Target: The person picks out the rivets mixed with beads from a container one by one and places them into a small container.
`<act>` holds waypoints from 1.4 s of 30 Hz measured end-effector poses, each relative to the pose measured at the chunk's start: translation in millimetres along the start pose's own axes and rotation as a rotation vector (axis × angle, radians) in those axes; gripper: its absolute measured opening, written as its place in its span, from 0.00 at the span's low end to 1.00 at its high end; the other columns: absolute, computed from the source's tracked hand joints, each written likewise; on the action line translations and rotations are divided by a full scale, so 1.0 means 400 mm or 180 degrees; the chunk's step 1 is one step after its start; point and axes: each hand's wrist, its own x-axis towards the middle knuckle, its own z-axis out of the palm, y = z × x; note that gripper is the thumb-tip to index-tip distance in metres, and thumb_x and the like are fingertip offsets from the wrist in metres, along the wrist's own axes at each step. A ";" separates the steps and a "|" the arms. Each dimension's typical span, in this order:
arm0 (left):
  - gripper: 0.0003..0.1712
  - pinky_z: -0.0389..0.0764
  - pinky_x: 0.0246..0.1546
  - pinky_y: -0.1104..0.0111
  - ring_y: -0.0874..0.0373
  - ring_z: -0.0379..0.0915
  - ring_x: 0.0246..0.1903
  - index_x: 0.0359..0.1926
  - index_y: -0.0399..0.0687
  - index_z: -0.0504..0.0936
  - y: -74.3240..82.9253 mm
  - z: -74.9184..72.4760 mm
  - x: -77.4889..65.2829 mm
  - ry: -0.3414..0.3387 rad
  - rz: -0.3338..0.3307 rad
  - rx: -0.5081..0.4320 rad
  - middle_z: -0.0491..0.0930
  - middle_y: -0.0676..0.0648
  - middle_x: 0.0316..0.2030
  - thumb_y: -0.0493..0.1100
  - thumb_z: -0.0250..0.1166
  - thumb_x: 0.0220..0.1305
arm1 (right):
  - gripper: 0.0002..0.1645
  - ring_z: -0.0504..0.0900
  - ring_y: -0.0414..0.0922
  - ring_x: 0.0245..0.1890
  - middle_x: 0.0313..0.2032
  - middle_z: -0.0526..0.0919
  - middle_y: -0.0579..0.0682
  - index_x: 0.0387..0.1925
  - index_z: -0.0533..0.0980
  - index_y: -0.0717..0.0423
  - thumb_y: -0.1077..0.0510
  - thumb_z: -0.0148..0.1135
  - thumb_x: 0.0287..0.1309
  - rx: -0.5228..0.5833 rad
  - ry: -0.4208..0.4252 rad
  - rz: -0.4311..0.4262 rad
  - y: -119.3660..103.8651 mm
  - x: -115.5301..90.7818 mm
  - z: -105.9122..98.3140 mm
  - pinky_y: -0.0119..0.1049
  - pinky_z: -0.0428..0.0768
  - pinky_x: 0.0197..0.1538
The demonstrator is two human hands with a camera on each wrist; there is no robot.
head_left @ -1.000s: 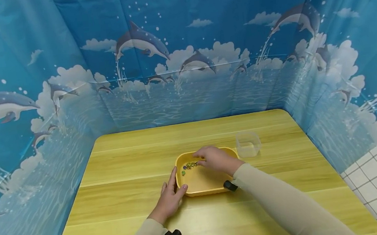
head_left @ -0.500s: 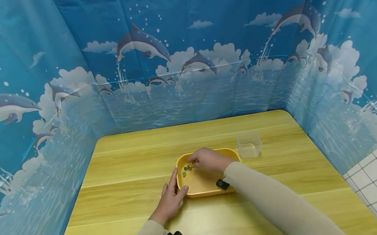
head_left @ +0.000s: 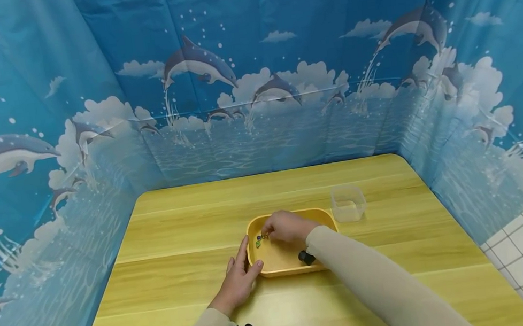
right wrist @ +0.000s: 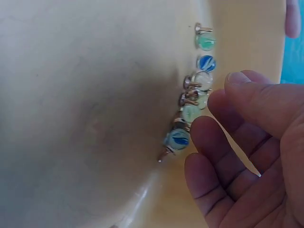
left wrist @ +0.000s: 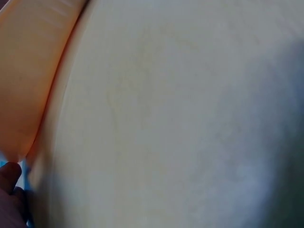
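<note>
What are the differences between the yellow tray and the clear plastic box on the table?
The yellow tray is opaque; the clear plastic box is see-through. The tray is larger and longer, while the box is smaller and more nearly square. The tray holds marbles and small metal studs, with the right hand over it; neither hand touches the box. Both rest on the wooden table.
</note>
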 end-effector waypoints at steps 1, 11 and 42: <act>0.44 0.36 0.78 0.28 0.25 0.26 0.82 0.85 0.79 0.41 0.000 0.000 0.000 0.0005 0.0001 0.0001 0.51 0.47 0.84 0.60 0.56 0.81 | 0.12 0.86 0.40 0.50 0.49 0.91 0.43 0.51 0.90 0.48 0.61 0.65 0.72 -0.0013 0.0011 -0.0017 0.003 0.002 0.003 0.41 0.85 0.57; 0.44 0.35 0.80 0.33 0.27 0.28 0.82 0.85 0.77 0.41 0.002 0.000 -0.001 0.0009 0.0085 0.0018 0.53 0.47 0.84 0.58 0.57 0.81 | 0.14 0.83 0.38 0.50 0.53 0.90 0.42 0.52 0.89 0.44 0.60 0.66 0.71 0.0064 -0.0039 0.0155 0.022 0.008 0.031 0.42 0.84 0.61; 0.43 0.31 0.81 0.36 0.26 0.33 0.82 0.86 0.67 0.42 0.010 0.004 0.002 0.0017 0.0201 0.0059 0.55 0.42 0.83 0.53 0.56 0.82 | 0.16 0.76 0.37 0.32 0.37 0.88 0.40 0.55 0.89 0.47 0.60 0.68 0.69 -0.0141 0.0040 -0.0024 0.037 0.035 0.064 0.32 0.76 0.41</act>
